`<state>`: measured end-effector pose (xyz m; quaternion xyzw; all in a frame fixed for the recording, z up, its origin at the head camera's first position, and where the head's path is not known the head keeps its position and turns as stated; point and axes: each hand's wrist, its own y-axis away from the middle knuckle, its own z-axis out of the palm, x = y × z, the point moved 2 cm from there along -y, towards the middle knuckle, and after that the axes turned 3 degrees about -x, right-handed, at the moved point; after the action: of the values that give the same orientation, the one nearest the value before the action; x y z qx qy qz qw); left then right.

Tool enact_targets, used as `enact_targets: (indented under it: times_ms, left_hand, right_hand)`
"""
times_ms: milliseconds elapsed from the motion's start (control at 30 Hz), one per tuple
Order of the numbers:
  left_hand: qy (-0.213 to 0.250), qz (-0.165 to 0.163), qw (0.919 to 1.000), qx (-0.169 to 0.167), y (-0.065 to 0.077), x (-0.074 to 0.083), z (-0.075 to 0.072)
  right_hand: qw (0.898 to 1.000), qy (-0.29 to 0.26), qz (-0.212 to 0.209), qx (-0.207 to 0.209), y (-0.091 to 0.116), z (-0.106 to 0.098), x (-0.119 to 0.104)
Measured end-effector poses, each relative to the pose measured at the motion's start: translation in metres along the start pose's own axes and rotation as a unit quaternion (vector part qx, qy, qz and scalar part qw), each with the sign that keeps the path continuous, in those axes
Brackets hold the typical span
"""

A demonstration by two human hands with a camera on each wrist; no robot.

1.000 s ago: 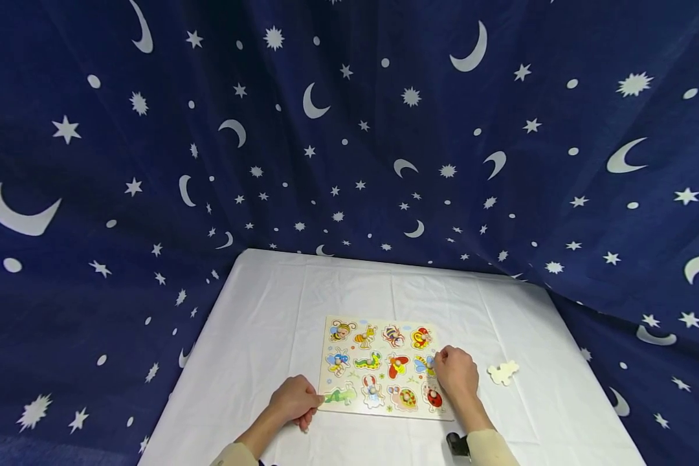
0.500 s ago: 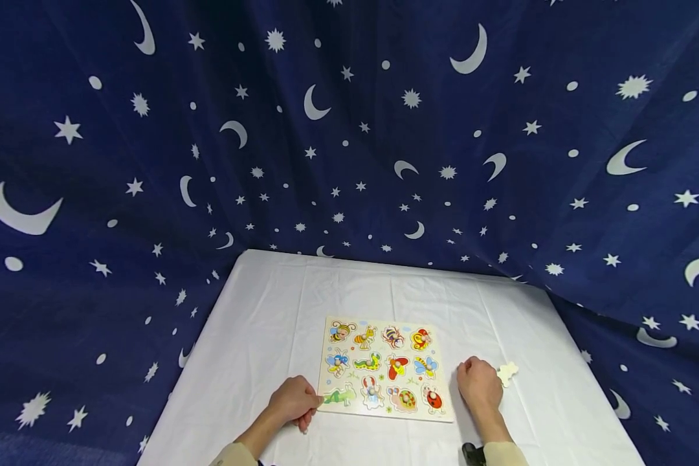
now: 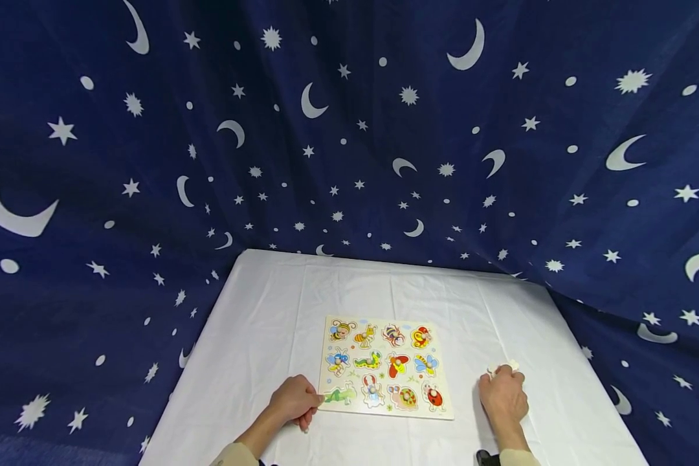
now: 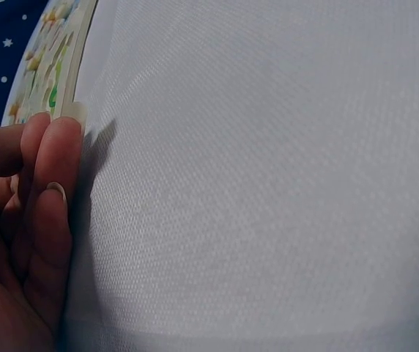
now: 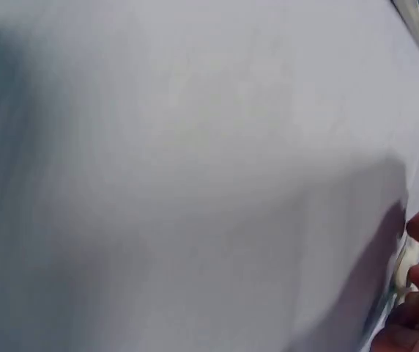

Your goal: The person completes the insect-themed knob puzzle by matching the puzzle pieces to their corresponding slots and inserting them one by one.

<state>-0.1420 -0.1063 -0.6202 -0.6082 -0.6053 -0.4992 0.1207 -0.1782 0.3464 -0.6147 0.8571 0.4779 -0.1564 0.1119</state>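
A wooden peg puzzle board (image 3: 361, 410) with bright insect pieces lies flat on the white cloth. In its lower-left corner, a recess (image 3: 339, 395) shows a pale green grasshopper outline and no knob. My left hand (image 3: 294, 400) pinches that corner between thumb and fingers; the left wrist view shows the fingertips (image 4: 63, 136) at the board's edge. To the right of the board, my right hand (image 3: 503, 395) reaches over a cream puzzle piece (image 3: 513, 365), blank side up. Thumb and fingers stand apart around the piece in the right wrist view, and the hand covers most of it.
White cloth (image 3: 268, 323) covers the table. A dark blue curtain (image 3: 349, 129) with stars and moons surrounds its back and sides. A dark wrist strap (image 3: 487, 458) shows at the right sleeve.
My right hand has moved right, from the board's right edge across the cloth to the cream puzzle piece. My left hand stays at the board's corner.
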Motion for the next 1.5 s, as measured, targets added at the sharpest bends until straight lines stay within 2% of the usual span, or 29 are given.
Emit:
enact_targets:
  times_ms: [133, 433, 633, 867, 1100, 1200, 1333, 1500]
  left_hand:
    - [-0.005, -0.001, 1.0, 0.003, 0.0, 0.001, -0.001]
    - [0.001, 0.003, 1.0, 0.003, 0.001, 0.002, 0.001]
    - [0.016, -0.003, 0.9999, 0.0, 0.003, 0.002, 0.003]
    - [-0.001, -0.009, 1.0, 0.0, 0.003, 0.001, 0.003]
    - [-0.005, 0.011, 0.9999, 0.004, -0.002, -0.001, 0.005]
    - [-0.006, 0.012, 0.9999, 0.004, -0.002, -0.001, 0.007]
    - [-0.004, 0.011, 0.9999, 0.007, -0.001, -0.001, 0.006]
    - [-0.002, 0.008, 0.9999, 0.009, -0.001, 0.0, 0.003]
  right_hand:
    - [1.0, 0.008, 0.012, -0.012, -0.002, 0.001, 0.008]
    - [1.0, -0.002, 0.014, 0.003, -0.005, 0.003, 0.012]
    - [0.997, -0.049, 0.063, -0.002, -0.01, -0.004, 0.016]
    - [0.995, -0.027, 0.067, -0.072, -0.02, -0.009, 0.018]
    - [0.991, -0.04, 0.093, -0.085, -0.026, -0.014, 0.018]
    - [0.994, -0.049, 0.077, -0.059, -0.028, -0.01, 0.023]
    - [0.997, -0.071, 0.022, 0.009, -0.027, -0.004, 0.023]
    - [0.988, -0.08, -0.072, 0.107, -0.025, 0.0, 0.011]
